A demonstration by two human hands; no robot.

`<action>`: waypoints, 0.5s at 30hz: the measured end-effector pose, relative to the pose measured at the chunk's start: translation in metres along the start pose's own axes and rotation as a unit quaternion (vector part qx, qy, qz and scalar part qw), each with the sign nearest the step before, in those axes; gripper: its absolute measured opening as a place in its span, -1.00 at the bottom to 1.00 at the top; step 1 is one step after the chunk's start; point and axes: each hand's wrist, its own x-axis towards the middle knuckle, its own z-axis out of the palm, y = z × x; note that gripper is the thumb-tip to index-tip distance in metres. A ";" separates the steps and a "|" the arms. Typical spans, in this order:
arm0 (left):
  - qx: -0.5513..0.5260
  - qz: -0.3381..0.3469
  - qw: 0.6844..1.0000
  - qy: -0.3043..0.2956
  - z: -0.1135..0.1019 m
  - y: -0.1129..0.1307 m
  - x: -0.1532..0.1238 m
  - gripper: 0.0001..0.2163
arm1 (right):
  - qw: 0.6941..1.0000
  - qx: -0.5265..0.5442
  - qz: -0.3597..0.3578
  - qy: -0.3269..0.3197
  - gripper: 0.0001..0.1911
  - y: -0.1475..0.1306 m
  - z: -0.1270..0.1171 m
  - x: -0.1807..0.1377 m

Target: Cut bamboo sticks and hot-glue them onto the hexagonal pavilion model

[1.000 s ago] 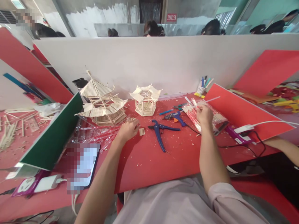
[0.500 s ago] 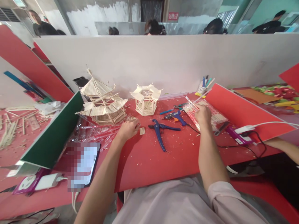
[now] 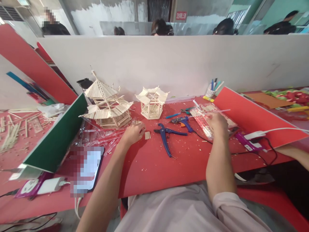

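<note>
Since the earlier frame, our right hand (image 3: 218, 124) has shifted toward the right edge of the red worktop (image 3: 145, 174), and the thin translucent straight stick (image 3: 225, 111) in it has swung from an upward slant to nearly level; our left hand (image 3: 135, 132) has held its place. We judge the step in hand to be the positioning of the stick. The next move, in our judgement, calls for a steady pinch and a clear path above the clear plastic packet with red print (image 3: 202, 124). Our right fingertips are pressed together on the stick, which projects beyond them on both sides: one end toward the red board (image 3: 251, 119) at the worktop's right edge, the other toward the blue glue gun (image 3: 184, 122). We hold it over the packet; whether hand and packet touch, we cannot tell. Our left hand rests left of the worktop's middle with fingers curled; we cannot tell whether they pinch anything. Just beside these fingers, on the right, lies a flat row of short pale wooden sticks (image 3: 147, 135); just behind them is a heap of small pale wooden pieces (image 3: 135, 122). Between our hands, well back from the near edge, lies the blue-handled cutter (image 3: 165, 141), apart from both.
</note>
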 end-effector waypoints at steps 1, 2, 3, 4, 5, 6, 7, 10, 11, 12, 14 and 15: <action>0.002 -0.001 1.000 -0.001 0.000 0.000 0.000 -0.79 | 1.000 0.001 -0.004 -0.009 -0.65 0.001 0.001 0.000; 0.005 -0.002 1.000 -0.002 0.000 0.000 0.000 -0.79 | 1.000 0.003 -0.010 -0.014 -0.65 0.002 0.001 0.001; 0.007 -0.002 1.000 -0.002 -0.001 0.001 0.000 -0.79 | 1.000 0.006 -0.014 -0.013 -0.63 0.002 0.002 0.001; 0.008 -0.001 1.000 -0.002 -0.001 0.001 0.000 -0.79 | 1.000 0.010 -0.016 -0.008 -0.60 0.002 0.003 0.001; 0.008 0.000 1.000 -0.002 -0.001 0.001 0.000 -0.79 | 1.000 0.013 -0.020 0.003 -0.55 0.002 0.003 0.001; 0.006 0.001 1.000 -0.001 -0.001 0.002 0.000 -0.79 | 0.999 0.015 -0.025 0.015 -0.51 0.002 0.004 0.001; 0.004 0.002 1.000 -0.001 0.000 0.002 0.000 -0.79 | 0.999 0.015 -0.035 0.026 -0.47 0.001 0.005 0.001; -0.001 0.000 1.000 0.000 0.001 0.001 0.000 -0.81 | 0.997 0.010 -0.071 0.034 -0.45 0.000 0.006 0.001; -0.001 0.000 1.000 0.000 0.002 0.001 0.000 -0.81 | 0.997 0.006 -0.072 0.030 -0.46 0.000 0.005 0.001; -0.001 -0.001 1.000 0.000 0.002 0.000 0.000 -0.80 | 0.998 0.001 -0.064 0.025 -0.46 -0.001 0.003 0.001; 0.000 0.000 1.000 0.000 0.003 0.000 0.000 -0.80 | 0.999 -0.015 -0.037 0.014 -0.46 -0.001 -0.001 0.000; 0.001 0.002 1.000 0.001 0.003 -0.001 0.000 -0.79 | 0.999 -0.024 -0.023 0.009 -0.47 -0.001 -0.004 -0.001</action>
